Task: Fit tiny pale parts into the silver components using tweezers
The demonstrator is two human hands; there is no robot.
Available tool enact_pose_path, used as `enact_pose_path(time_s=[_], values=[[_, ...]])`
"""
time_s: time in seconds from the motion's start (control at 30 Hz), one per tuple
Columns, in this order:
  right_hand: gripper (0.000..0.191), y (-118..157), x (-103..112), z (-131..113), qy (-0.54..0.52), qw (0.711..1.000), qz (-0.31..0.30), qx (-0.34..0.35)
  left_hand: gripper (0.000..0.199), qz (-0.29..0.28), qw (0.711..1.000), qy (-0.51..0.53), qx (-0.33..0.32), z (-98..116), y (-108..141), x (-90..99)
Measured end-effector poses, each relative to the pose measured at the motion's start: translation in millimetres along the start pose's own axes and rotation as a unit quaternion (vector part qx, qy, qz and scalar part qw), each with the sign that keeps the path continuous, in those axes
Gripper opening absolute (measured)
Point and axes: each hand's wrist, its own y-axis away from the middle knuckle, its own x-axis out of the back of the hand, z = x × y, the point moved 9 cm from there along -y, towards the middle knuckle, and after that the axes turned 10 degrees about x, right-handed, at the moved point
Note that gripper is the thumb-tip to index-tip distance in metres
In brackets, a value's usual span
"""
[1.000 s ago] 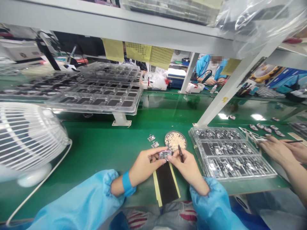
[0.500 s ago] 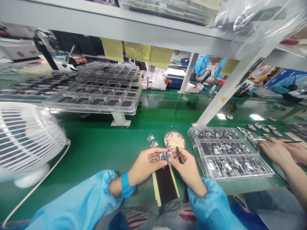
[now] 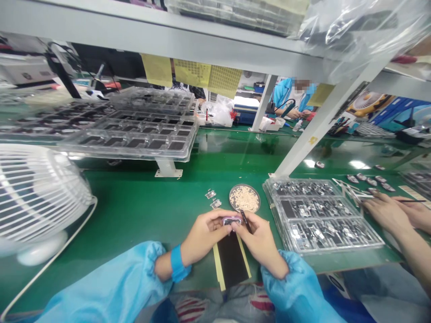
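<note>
Both my hands grip a small rounded device housing (image 3: 231, 219) with a purplish rim, over the top end of a black mat (image 3: 230, 262) with yellow edges. My left hand (image 3: 209, 231) is closed on its left side, thumb on the face. My right hand (image 3: 256, 232) holds its right side, the thumb pressing beside the other one; a thin black tool (image 3: 246, 221), perhaps tweezers, is also tucked between its fingers. Beyond my hands lie two small metallic parts (image 3: 216, 203) and a round dish (image 3: 244, 198) of pale little pieces. The housing's inside is partly covered by my thumbs.
A clear tray (image 3: 323, 215) of small metal parts stands at right, near a co-worker's hands (image 3: 387, 213). At left are a white fan (image 3: 43, 193) and raised trays of dark screens (image 3: 134, 134). A slanted white post (image 3: 323, 121) rises behind the parts tray.
The housing has tilted between my hands, so its purplish rim shows more and its face less. My thumbs have come together over it, and the black tool leans more to the left.
</note>
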Motion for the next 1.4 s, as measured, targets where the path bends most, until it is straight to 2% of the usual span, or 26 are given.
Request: enact_pose_path(time_s=[0.1, 0.17, 0.23, 0.4, 0.57, 0.67, 0.7, 0.8, 0.83, 1.1, 1.4], values=[[0.025, -1.0, 1.7, -3.7, -0.001, 1.000, 0.007, 0.012, 0.035, 0.051, 0.991, -0.124, -0.007, 2.3, 0.6, 5.0], [0.024, -0.7, 1.9, -6.0, 0.011, 1.000, 0.014, 0.018, 0.032, 0.076, 0.972, -0.221, -0.027, 8.7, 2.6, 5.2], [0.022, 0.4, 0.8, -10.0, 0.030, 0.999, 0.024, 0.034, 0.027, 0.087, 0.957, -0.271, -0.045, 15.2, 5.2, 3.8], [0.016, 2.3, -4.8, -14.9, 0.055, 0.996, 0.039, 0.064, 0.023, 0.113, 0.956, -0.265, -0.055, 20.3, 8.0, 6.1], [0.014, -1.8, -4.5, -17.8, 0.097, 0.992, 0.006, 0.079, 0.028, 0.118, 0.947, -0.288, -0.078, 19.5, 5.0, 9.4], [0.033, -0.8, 3.2, -29.2, 0.132, 0.984, 0.015, 0.122, 0.034, 0.115, 0.927, -0.335, -0.126, 24.4, 6.7, 8.6], [0.032, 0.3, 4.3, -34.6, 0.138, 0.979, 0.016, 0.147, 0.034, 0.111, 0.922, -0.345, -0.138, 25.3, 7.6, 7.9], [0.009, 4.0, 0.7, -46.8, 0.154, 0.964, -0.008, 0.216, 0.033, 0.107, 0.916, -0.358, -0.148, 25.1, 9.1, 7.3], [0.009, 4.7, -0.9, -47.5, 0.160, 0.961, -0.014, 0.226, 0.032, 0.109, 0.915, -0.360, -0.146, 24.6, 9.3, 7.4], [0.009, 4.7, -1.9, -39.3, 0.189, 0.955, -0.004, 0.227, 0.031, 0.116, 0.905, -0.389, -0.124, 21.3, 8.9, 6.0], [0.008, 3.9, -13.7, -30.8, 0.172, 0.963, -0.080, 0.190, 0.032, 0.125, 0.887, -0.432, -0.106, 17.4, 4.2, 10.6]])
